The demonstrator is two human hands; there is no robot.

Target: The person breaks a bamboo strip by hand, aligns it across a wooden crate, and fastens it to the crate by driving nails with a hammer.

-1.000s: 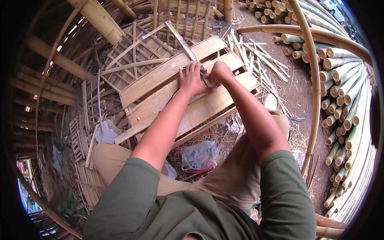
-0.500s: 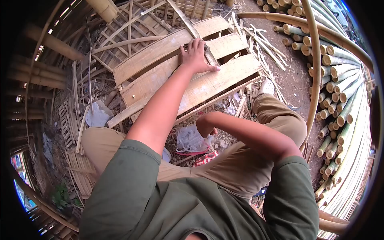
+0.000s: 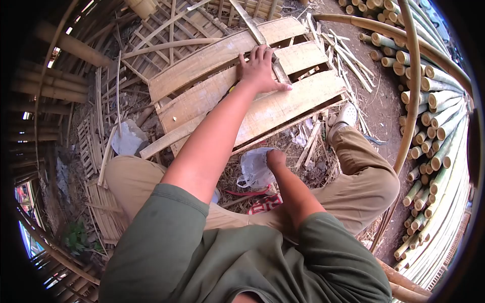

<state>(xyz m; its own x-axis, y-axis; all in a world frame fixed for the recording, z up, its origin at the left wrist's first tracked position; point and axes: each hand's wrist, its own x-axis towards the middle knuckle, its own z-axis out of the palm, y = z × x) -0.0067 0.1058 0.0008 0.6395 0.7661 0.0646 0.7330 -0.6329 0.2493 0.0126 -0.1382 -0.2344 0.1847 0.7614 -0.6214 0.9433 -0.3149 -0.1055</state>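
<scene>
At upper centre, a strip (image 3: 281, 76) seemed steadied under the spread left grip (image 3: 258, 71); plastic (image 3: 254, 167) was reached below, right grip (image 3: 276, 159) state unclear.

We're counting one left hand (image 3: 258, 71), one right hand (image 3: 276, 159), three broad boards (image 3: 308, 90), one plastic bag (image 3: 254, 167), two trouser legs (image 3: 356, 202)!

strip (image 3: 281, 74) on slatted platform (image 3: 308, 92) | bag (image 3: 254, 169) before platform | bamboo poles (image 3: 435, 118) far right

A left hand (image 3: 258, 69) and a long strip (image 3: 248, 22) block the middle of a slatted platform (image 3: 197, 71); bare planks (image 3: 304, 59) leave passage toward its right end, beyond which a curved pole (image 3: 415, 76) fronts stacked bamboo (image 3: 440, 132).
</scene>
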